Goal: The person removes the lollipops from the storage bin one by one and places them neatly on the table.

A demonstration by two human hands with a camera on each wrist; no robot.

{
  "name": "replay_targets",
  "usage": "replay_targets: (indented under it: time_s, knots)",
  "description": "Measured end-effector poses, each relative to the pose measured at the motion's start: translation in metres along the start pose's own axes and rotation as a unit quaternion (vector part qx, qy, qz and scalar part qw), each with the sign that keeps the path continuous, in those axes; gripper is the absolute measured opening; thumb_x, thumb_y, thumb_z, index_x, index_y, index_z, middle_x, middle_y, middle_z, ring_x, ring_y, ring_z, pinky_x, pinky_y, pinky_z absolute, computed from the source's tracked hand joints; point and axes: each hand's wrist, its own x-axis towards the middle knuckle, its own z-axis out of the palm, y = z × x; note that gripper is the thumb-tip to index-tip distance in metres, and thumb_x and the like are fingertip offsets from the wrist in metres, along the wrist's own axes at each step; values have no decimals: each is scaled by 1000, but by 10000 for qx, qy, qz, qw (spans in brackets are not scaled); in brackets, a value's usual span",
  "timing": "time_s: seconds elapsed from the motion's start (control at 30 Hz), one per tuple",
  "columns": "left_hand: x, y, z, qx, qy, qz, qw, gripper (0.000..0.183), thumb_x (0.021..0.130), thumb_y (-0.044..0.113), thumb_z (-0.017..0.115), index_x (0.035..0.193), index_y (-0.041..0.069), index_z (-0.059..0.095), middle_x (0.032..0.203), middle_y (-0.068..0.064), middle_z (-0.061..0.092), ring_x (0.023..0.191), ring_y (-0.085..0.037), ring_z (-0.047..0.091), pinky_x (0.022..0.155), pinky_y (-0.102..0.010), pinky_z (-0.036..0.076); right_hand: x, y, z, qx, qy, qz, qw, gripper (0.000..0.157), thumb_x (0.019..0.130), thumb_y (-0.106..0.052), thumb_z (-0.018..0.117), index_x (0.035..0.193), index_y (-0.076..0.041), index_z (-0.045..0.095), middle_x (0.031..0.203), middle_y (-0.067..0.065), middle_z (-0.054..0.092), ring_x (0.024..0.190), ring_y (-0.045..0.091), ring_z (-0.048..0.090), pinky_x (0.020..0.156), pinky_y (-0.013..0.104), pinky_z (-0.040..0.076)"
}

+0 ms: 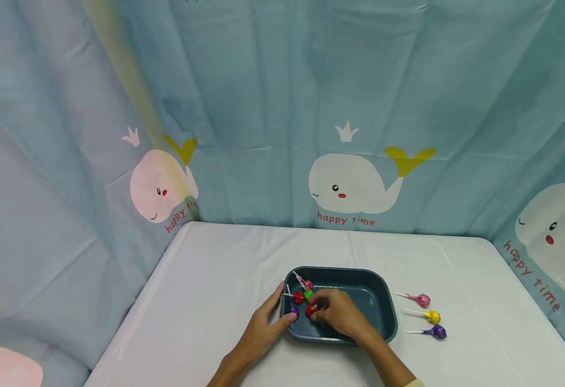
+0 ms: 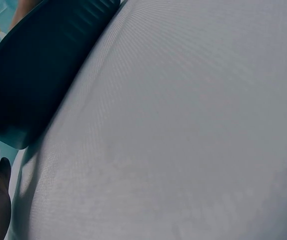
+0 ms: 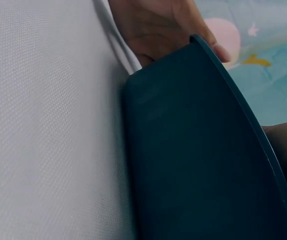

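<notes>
A dark blue-green rectangular tray (image 1: 366, 301) stands on the white table. My left hand (image 1: 263, 324) holds its left end, thumb over the rim and fingers along the outer wall, as the right wrist view also shows. Inside the tray, my right hand (image 1: 339, 313) pinches a red lollipop (image 1: 310, 310) near the left side; its stick is mostly hidden by the fingers. Around it in the tray's left part lie a pink lollipop (image 1: 307, 284), a green lollipop (image 1: 308, 294), another red lollipop (image 1: 298, 297) and a purple lollipop (image 1: 294, 310) by the left thumb.
Right of the tray, a pink lollipop (image 1: 422, 300), a yellow lollipop (image 1: 432, 316) and a purple lollipop (image 1: 438, 331) lie in a column, sticks pointing left. A blue curtain (image 1: 263, 107) with whale prints hangs behind and beside the white tabletop (image 1: 190, 301).
</notes>
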Motion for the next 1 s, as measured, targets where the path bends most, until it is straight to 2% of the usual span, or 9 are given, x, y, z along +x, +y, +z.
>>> replay_targets:
  time_s: [0.23,0.6,0.73,0.83,1.0]
  knots:
    - [-1,0,0,-32,21,43,10000,78,102,30,75,168,27,34,171,5,34,158,-17,28,123,-19,23,1,0,2,-53,4,-76,10000,22,86,-2,85,106,-5,79,94,0,73,79,13,63,69,26,53]
    - [-1,0,0,8,14,-31,10000,78,102,31,74,168,25,33,171,6,34,159,-18,28,126,-27,23,-3,-1,2,-134,-61,-149,9998,14,93,0,77,106,-4,74,93,1,67,83,15,61,73,30,54]
    - [0,0,0,79,22,-43,10000,78,102,33,74,168,25,33,171,6,34,160,-19,28,129,-37,24,-5,-2,2,-60,235,-77,9997,15,95,-1,76,109,-4,72,98,3,72,87,17,67,81,40,62]
    - [0,0,1,146,32,-44,9999,77,103,34,73,168,26,33,172,5,34,160,-22,29,129,-48,25,-7,-3,1,-18,478,-4,9989,16,95,-1,76,110,-5,72,99,4,74,90,18,71,86,46,63]
    - [0,0,1,188,31,-13,9998,77,103,34,72,168,23,33,172,3,34,160,-25,29,128,-57,25,-11,-6,1,-43,958,105,9953,18,95,-6,78,113,-7,74,95,-1,72,87,14,66,82,40,61]
